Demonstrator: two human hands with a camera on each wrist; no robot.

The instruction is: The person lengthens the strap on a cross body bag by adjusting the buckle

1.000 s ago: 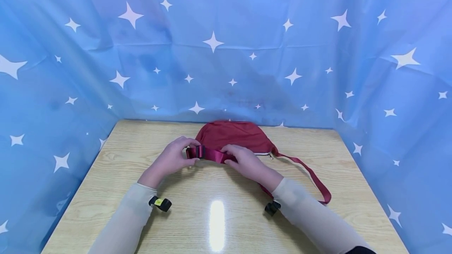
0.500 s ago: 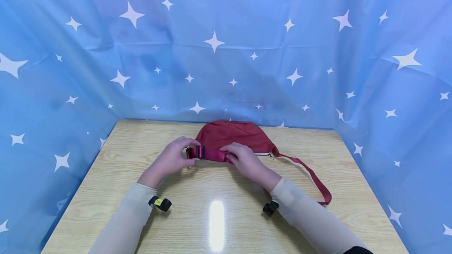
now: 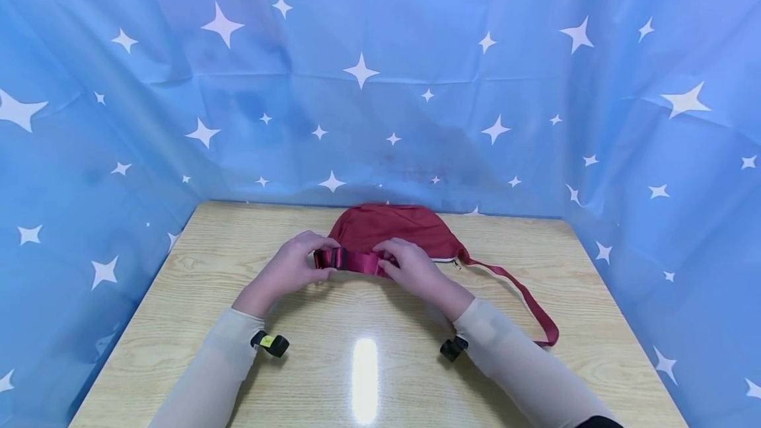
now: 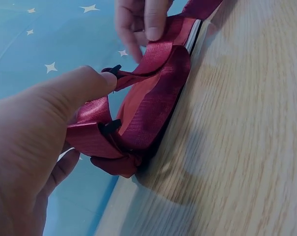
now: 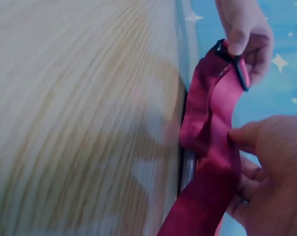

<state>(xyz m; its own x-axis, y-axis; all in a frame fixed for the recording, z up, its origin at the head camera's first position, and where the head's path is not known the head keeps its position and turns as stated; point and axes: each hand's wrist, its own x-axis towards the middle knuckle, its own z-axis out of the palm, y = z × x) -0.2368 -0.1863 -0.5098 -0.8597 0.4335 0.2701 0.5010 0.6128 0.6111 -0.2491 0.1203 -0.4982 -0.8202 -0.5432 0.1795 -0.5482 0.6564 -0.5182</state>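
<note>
A dark red waist bag lies at the back of the table, its zipper along the near edge. In front of it my left hand pinches the shiny red strap at a black strap slider. The left wrist view shows the thumb at one end of the slider, with the webbing looped through it. My right hand pinches the same strap a short way to the right, thumb on one face and fingers behind. Part of the bag is hidden behind both hands.
A loose length of red strap curves over the wooden table on the right, partly hidden by the right forearm. A zipper pull hangs at the bag's right end. Blue star-patterned cloth surrounds the back and sides.
My right hand has shifted slightly left and up along the strap, and its thumb has changed position on it. The left hand stays at the slider, and the bag lies where it was.
</note>
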